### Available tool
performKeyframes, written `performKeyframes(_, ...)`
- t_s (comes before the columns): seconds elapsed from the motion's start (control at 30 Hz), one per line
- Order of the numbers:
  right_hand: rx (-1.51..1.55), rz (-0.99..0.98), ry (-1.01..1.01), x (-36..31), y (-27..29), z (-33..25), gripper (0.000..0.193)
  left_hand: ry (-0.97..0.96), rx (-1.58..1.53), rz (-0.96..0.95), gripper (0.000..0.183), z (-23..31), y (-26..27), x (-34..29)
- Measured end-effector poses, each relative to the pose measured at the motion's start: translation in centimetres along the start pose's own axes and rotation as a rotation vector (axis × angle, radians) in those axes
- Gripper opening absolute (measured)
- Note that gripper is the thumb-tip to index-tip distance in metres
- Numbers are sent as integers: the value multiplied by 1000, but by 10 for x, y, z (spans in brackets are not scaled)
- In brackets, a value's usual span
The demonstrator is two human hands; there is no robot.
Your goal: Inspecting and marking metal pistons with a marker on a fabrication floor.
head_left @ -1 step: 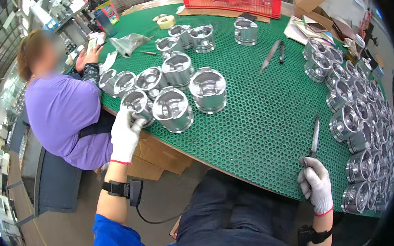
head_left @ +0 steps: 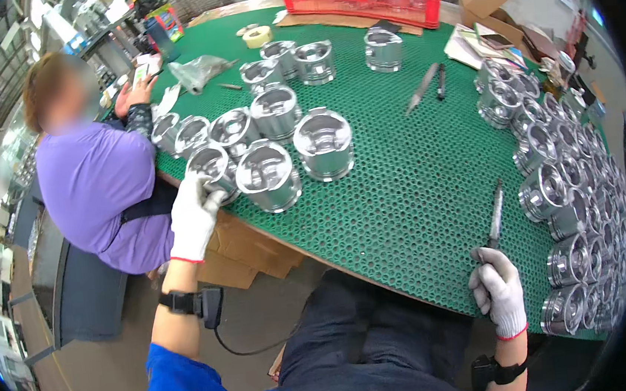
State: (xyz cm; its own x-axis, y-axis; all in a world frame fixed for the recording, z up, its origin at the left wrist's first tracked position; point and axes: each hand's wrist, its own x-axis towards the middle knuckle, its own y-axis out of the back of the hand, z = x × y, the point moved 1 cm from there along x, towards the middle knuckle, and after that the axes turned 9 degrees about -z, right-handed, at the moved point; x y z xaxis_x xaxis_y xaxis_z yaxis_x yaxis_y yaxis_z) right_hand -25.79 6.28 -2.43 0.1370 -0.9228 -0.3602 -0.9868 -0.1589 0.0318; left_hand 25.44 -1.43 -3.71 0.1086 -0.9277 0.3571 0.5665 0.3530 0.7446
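My left hand [head_left: 196, 214], in a white knit glove, has its fingers and thumb closed around the near edge of a silver metal piston [head_left: 211, 167] standing on the green table mat. Right beside it stands another piston [head_left: 268, 177], with several more grouped behind. My right hand [head_left: 498, 289], in a greyish-white glove, is curled at the table's near edge on the right. It grips a slim hand tool [head_left: 496, 213] with a long, pointed grey blade, like a file or scraper, directed away from me. The glove hides most of the tool's handle.
Densely packed pistons [head_left: 572, 262] line the table's right side. A similar pointed tool [head_left: 421, 89] and a black pen [head_left: 441, 81] lie further back. A red crate [head_left: 363, 1] with metal parts stands at the far edge. A person in purple [head_left: 103, 176] sits left, holding a phone.
The whole scene sits slightly further left in the picture. Both hands keep their holds on the piston and the pointed tool.
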Motion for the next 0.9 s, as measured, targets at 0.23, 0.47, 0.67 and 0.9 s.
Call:
performKeyframes(0.23, 80, -21, -49, -12, 11, 5, 41, -581, 87, -309, 54, 223, -40, 17)
performKeyframes(0.47, 305, 12, -22, -23, 41, 22, 44, -574, 288, -580, 51, 312, -178, 146)
performKeyframes(0.67, 453, -83, -72, -26, 56, 40, 62, -310, 464, -249, 60, 258, -255, 270)
performKeyframes(0.9, 477, -278, -73, -27, 58, 29, 48, -386, 689, -313, 37, 236, -256, 300)
